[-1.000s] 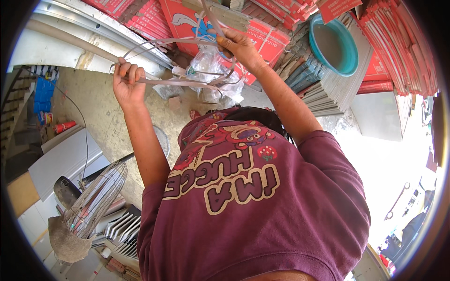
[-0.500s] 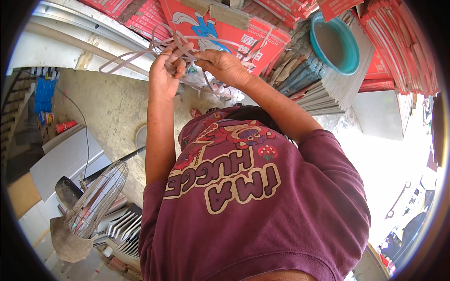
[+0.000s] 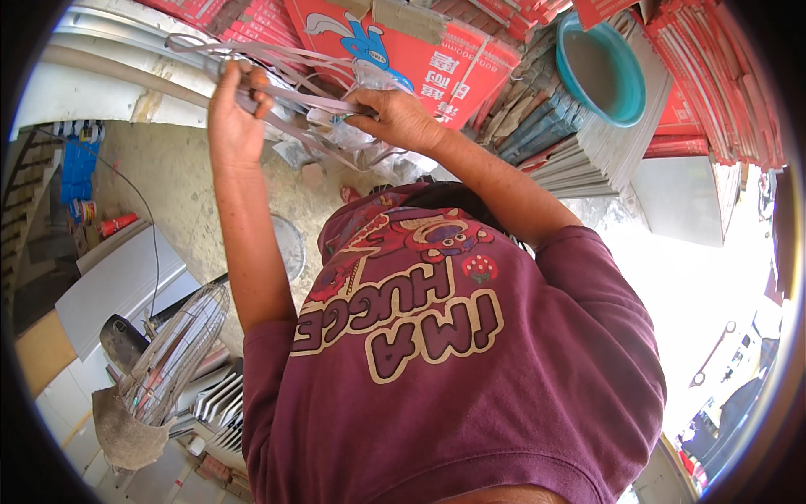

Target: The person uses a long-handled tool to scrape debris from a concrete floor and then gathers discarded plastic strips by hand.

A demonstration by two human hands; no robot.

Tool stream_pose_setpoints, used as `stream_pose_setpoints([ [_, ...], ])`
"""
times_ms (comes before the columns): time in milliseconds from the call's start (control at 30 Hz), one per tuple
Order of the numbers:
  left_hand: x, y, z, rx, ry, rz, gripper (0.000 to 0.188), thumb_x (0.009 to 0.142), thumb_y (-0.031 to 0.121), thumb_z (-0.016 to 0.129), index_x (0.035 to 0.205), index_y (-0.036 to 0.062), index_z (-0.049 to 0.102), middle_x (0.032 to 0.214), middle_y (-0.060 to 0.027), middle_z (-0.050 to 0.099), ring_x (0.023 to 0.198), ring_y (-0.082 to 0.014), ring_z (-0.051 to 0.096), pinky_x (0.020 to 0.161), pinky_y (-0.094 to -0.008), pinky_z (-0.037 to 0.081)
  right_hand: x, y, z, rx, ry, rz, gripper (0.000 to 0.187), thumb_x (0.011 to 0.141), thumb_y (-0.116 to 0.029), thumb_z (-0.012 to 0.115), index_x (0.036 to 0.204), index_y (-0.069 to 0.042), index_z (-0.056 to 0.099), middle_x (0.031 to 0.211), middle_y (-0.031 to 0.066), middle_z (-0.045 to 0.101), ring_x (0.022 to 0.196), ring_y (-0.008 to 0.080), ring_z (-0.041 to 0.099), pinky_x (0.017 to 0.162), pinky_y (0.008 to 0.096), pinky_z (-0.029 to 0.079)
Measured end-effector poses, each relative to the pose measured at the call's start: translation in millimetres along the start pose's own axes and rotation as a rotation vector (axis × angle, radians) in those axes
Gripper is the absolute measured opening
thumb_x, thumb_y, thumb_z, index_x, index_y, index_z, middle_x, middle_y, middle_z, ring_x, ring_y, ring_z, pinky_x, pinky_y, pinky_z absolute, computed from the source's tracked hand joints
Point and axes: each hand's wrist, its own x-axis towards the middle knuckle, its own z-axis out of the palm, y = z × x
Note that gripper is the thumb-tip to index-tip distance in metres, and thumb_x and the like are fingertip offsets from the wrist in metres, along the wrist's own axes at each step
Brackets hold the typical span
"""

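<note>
Between my two hands stretches a pale, flat plastic strap (image 3: 306, 99), looped and doubled over in several strands. My left hand (image 3: 238, 113) is closed round a bunch of it, and loops stick out beyond the fingers. My right hand (image 3: 393, 118) pinches the strap between thumb and fingers. Other lengths of strap hang slack below and above the taut part. Behind my right hand lies a red carton (image 3: 420, 59) with a blue cartoon animal on it. Clear plastic wrap (image 3: 369, 147) shows under the strap.
A teal basin (image 3: 634, 84) stands at the upper right on stacked grey boards (image 3: 604, 155). More red cartons (image 3: 714, 92) are piled beyond it. At lower left are a fan with a wire cage (image 3: 180, 353) and leaning white panels (image 3: 126, 286). A pole (image 3: 126, 77) runs along the upper left.
My left hand has moved left, away from my right hand, drawing the strap out between them. My right hand stays in nearly the same place.
</note>
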Motion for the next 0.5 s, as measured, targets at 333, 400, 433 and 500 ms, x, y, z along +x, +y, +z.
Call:
stream_pose_setpoints([
  [333, 6.3, 40.7, 5.7, -0.048, -0.180, 0.034, 0.023, 0.094, 0.026, 0.045, 0.082, 0.0078, 0.051, 0.061, -0.0013, 0.041, 0.069, -0.0190, 0.045, 0.079, -0.0389, 0.041, 7.4, -3.7, -12.2, -0.167, 0.180, -0.167, 0.045, 0.072, -0.009, 0.066, 0.115, -0.013, 0.052, 0.084, 0.0054, 0.065, 0.079, 0.0246, 0.064, 0.067, 0.0339, 0.051],
  [400, 10.1, 43.5, 10.0, -0.131, -0.175, 0.002, 0.023, 0.095, 0.026, 0.044, 0.082, 0.0076, 0.050, 0.056, 0.0018, 0.032, 0.059, -0.0139, 0.036, 0.067, -0.0317, 0.039, 11.6, 5.5, -13.9, -0.200, 0.228, -0.237, 0.047, 0.071, -0.010, 0.068, 0.115, -0.014, 0.052, 0.082, 0.0049, 0.065, 0.078, 0.0254, 0.063, 0.065, 0.0348, 0.051],
  [433, 15.3, 47.5, 4.1, -0.164, -0.241, -0.031, 0.023, 0.095, 0.025, 0.044, 0.082, 0.0077, 0.050, 0.056, 0.0023, 0.031, 0.057, -0.0126, 0.034, 0.064, -0.0297, 0.037, 11.7, 11.1, -14.2, -0.214, 0.248, -0.257, 0.045, 0.070, -0.011, 0.069, 0.113, -0.014, 0.053, 0.081, 0.0047, 0.064, 0.077, 0.0254, 0.062, 0.064, 0.0353, 0.050],
  [500, 10.9, 55.2, 12.0, -0.176, -0.237, -0.007, 0.021, 0.095, 0.024, 0.044, 0.083, 0.0074, 0.050, 0.055, 0.0041, 0.028, 0.051, -0.0086, 0.025, 0.053, -0.0240, 0.027, 10.1, 12.4, -13.0, -0.183, 0.234, -0.216, 0.043, 0.069, -0.013, 0.070, 0.109, -0.014, 0.055, 0.078, 0.0049, 0.063, 0.075, 0.0254, 0.061, 0.064, 0.0353, 0.050],
])
